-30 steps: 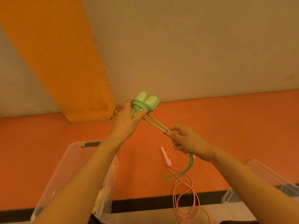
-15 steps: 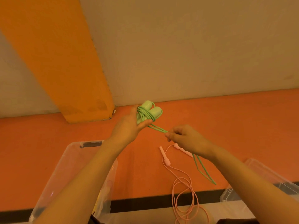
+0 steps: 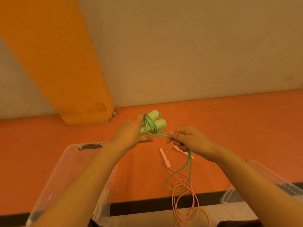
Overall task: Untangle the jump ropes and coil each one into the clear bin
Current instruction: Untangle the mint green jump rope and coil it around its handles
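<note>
My left hand (image 3: pixel 131 132) grips the two pale green handles of the green jump rope (image 3: pixel 153 122), with several turns of green cord wound around them. My right hand (image 3: pixel 188 139) pinches the doubled green cord just right of the bundle; the free loop (image 3: pixel 177 177) hangs below it. A pink jump rope (image 3: pixel 165 158) lies loose on the orange floor under my right hand, its cord trailing toward me. A clear bin (image 3: pixel 68 169) stands below my left forearm.
A second clear container (image 3: pixel 262 181) sits at the lower right. An orange pillar (image 3: pixel 65 71) and a beige wall (image 3: pixel 196 54) rise behind the orange floor. A black stripe (image 3: pixel 147 205) crosses the floor near me.
My right hand has moved closer to the bundle, bringing the green cord around it. The hanging green loop has swung left and curled beneath my right hand.
</note>
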Motion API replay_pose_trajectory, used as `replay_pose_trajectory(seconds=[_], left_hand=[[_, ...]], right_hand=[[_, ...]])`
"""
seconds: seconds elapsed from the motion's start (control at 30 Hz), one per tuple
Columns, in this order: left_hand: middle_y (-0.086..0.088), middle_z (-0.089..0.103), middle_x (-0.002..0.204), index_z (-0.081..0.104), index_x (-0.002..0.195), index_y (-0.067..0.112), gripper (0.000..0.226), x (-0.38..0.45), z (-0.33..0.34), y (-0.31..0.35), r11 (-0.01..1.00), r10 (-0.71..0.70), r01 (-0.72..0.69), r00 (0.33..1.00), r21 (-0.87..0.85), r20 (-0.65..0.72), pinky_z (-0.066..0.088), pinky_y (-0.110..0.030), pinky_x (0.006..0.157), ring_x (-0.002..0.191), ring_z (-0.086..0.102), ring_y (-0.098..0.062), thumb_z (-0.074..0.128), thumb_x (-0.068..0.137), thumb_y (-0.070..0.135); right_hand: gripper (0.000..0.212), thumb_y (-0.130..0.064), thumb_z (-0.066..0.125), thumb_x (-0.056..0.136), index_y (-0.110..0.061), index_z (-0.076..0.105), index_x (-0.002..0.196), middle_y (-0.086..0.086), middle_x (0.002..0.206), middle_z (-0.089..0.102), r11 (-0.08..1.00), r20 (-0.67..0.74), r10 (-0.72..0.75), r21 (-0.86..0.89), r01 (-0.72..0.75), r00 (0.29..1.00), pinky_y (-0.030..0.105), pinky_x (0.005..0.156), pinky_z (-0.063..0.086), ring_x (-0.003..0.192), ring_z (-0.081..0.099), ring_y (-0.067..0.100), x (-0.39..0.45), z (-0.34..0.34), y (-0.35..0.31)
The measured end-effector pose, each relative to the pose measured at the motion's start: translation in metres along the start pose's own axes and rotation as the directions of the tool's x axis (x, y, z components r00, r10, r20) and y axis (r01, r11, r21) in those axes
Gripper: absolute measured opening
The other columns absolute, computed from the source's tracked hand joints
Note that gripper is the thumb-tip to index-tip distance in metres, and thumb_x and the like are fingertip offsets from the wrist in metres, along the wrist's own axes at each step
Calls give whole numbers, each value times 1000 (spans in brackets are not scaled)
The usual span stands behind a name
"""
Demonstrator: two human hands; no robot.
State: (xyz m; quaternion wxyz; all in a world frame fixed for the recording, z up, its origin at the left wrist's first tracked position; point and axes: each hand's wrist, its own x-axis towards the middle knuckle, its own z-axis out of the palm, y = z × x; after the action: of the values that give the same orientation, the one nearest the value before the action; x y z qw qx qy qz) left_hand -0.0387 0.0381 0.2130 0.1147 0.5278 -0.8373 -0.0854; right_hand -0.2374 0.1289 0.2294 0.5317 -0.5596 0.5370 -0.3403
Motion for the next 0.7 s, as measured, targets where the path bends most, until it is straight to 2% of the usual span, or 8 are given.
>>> replay_pose_trajectory(seconds=[0.23, 0.47, 0.7], left_hand=[[-9, 63, 111, 20, 147, 26, 93, -2, 1, 6, 972, 76, -76, 997, 222, 12, 39, -32, 62, 96, 61, -29, 71, 76, 56], [-4, 62, 111, 17, 147, 30, 92, -2, 7, 8, 938, 159, -159, 987, 307, 26, 42, -34, 61, 93, 62, -29, 67, 76, 61], [-4, 60, 113, 11, 150, 31, 91, -5, 7, 12, 898, 237, -245, 969, 364, 67, 38, -32, 62, 96, 61, -29, 62, 81, 61]], right_hand=[[32, -20, 44, 100, -8, 63, 76, -8, 50, 41, 1000, -9, -3, 11, 3, 1000, 16, 42, 26, 45, 30, 7, 3, 4, 0], [33, -21, 45, 100, -7, 64, 76, -7, 51, 40, 1000, -47, -24, 0, 24, 999, 18, 44, 26, 45, 30, 7, 0, -1, -2], [34, -20, 47, 99, -5, 61, 72, -4, 51, 38, 998, -91, -58, 12, 59, 994, 19, 43, 24, 43, 29, 7, -1, -4, -4]])
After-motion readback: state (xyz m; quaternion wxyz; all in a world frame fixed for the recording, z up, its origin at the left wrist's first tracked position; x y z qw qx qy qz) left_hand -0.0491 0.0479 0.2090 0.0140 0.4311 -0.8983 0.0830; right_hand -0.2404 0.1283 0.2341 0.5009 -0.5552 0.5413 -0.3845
